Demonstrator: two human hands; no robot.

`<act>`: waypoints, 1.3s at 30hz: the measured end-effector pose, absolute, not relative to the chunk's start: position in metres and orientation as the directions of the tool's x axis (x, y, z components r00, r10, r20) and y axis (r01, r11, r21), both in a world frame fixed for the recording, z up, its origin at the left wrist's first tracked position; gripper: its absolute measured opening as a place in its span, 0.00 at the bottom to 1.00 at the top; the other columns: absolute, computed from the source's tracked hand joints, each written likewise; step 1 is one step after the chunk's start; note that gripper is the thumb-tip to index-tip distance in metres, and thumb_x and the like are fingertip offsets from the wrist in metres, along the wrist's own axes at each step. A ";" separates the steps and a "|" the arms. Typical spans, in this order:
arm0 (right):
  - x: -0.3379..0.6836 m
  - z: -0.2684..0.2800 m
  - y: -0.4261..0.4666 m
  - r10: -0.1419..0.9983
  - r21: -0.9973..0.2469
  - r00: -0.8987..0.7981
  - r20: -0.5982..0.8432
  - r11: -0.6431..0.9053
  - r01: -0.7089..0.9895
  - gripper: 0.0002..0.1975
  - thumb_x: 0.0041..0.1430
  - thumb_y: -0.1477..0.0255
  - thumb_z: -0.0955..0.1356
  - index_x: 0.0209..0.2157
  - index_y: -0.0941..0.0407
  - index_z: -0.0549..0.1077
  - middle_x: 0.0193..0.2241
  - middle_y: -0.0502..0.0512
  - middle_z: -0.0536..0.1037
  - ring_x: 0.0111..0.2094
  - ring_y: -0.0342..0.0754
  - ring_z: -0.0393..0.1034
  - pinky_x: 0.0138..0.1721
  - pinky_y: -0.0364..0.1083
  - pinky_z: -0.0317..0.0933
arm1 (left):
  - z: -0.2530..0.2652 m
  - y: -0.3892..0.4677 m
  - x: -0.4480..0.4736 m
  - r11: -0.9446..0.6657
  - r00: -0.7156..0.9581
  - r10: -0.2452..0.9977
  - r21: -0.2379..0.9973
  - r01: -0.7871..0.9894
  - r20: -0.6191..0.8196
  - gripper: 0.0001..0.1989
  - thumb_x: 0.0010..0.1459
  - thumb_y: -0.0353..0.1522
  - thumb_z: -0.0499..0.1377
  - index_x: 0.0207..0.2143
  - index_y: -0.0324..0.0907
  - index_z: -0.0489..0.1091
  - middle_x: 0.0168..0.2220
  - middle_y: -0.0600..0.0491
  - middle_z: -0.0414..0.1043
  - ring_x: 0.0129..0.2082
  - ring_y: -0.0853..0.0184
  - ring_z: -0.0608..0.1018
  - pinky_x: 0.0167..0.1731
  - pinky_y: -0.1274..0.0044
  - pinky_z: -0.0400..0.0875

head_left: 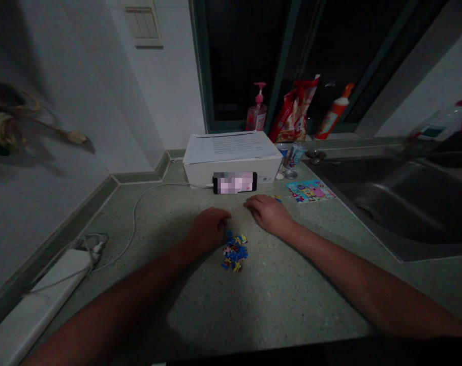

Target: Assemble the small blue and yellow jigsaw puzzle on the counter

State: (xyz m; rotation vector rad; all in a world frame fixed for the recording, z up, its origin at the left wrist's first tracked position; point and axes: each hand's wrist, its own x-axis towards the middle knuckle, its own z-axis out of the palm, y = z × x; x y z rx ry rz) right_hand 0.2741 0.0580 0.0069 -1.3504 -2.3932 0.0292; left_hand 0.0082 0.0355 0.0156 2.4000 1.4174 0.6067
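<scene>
Centrally, on a speckled green counter (291, 295), a small pile of colourful pieces (234, 252), mostly blue with bits of yellow and red, between left forearm (150, 284) and right forearm (333, 259), apparently for easy reach. Just beyond the pile and to its left, the left hand (210, 229), loosely curled, forefinger pointing right; no telling for sure whether pinching a small piece. Farther forward, the right hand (271, 213), palm down, fingers close together and bent toward the counter; impossible to tell of anything pinched or covered. Partly showing behind its knuckles, a few more coloured bits (277, 197). Beyond both hands, a phone (235, 183) on its side against a white box (194, 173), probably propped for hands-free viewing; from it, a white cable (134, 213) running left toward a power strip (43, 300), presumably for charging. Near the sink (368, 173), a bright cartoon card (310, 191) lying flat, perhaps for plain view. As for writing: printed lines on paper (231, 147) atop the box, too small to read; no legible brand on pump bottle (256, 116), red bag (297, 109) or orange-capped bottle (333, 114); phone screen partly pixelated.
</scene>
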 end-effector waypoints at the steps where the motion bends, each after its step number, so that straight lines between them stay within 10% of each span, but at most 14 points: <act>1: 0.274 0.007 0.058 0.828 -0.208 -0.461 0.319 0.536 0.818 0.15 0.72 0.82 0.68 0.52 0.55 0.84 0.52 0.62 0.87 0.54 0.57 0.81 0.58 0.54 0.73 | 0.018 0.034 0.009 -0.460 0.429 0.886 0.450 0.765 0.177 0.23 0.60 0.18 0.57 0.49 0.44 0.84 0.41 0.49 0.85 0.46 0.56 0.85 0.56 0.64 0.81; 28: 0.275 0.005 0.060 0.829 -0.177 -0.461 0.316 0.529 0.830 0.13 0.73 0.78 0.69 0.52 0.55 0.85 0.54 0.64 0.87 0.55 0.58 0.81 0.59 0.57 0.73 | 0.008 0.027 0.006 -0.825 0.723 0.561 0.349 0.446 0.402 0.06 0.71 0.30 0.61 0.45 0.43 0.79 0.43 0.48 0.84 0.46 0.57 0.83 0.50 0.65 0.79; 39: 0.275 0.009 0.060 0.852 -0.170 -0.431 0.297 0.491 0.854 0.12 0.75 0.75 0.69 0.52 0.56 0.86 0.53 0.65 0.87 0.56 0.60 0.81 0.60 0.57 0.72 | 0.014 -0.011 0.020 -0.870 0.842 0.444 0.372 0.323 0.306 0.21 0.72 0.46 0.62 0.62 0.49 0.75 0.65 0.41 0.79 0.65 0.49 0.80 0.67 0.53 0.75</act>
